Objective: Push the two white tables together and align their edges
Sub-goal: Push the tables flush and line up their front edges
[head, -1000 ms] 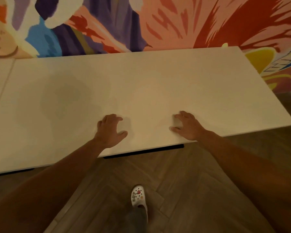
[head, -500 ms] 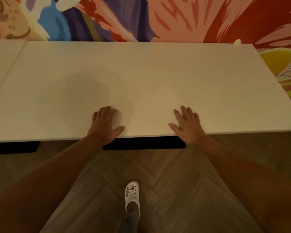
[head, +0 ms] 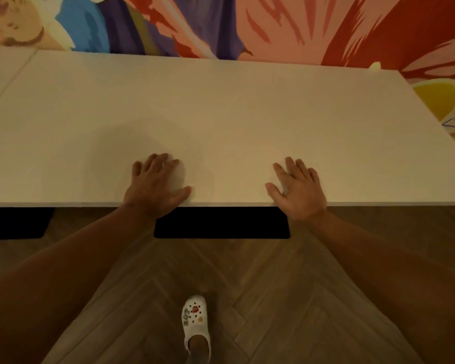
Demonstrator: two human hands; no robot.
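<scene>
A bare white tabletop (head: 247, 122) offers open room across its whole surface, with both hands, left hand (head: 153, 187) and right hand (head: 298, 190), flat at its near edge. A painted wall (head: 247, 24) closes off the far edge; a second tabletop (head: 0, 72) abuts on the left, a thin seam between them.

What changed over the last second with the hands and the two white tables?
The near edge of the large white table, slanted a second ago, now runs level across the view, though the camera may have turned. The left hand flattened from curled. The right hand stayed flat near the edge. The seam with the second white table remains closed.
</scene>
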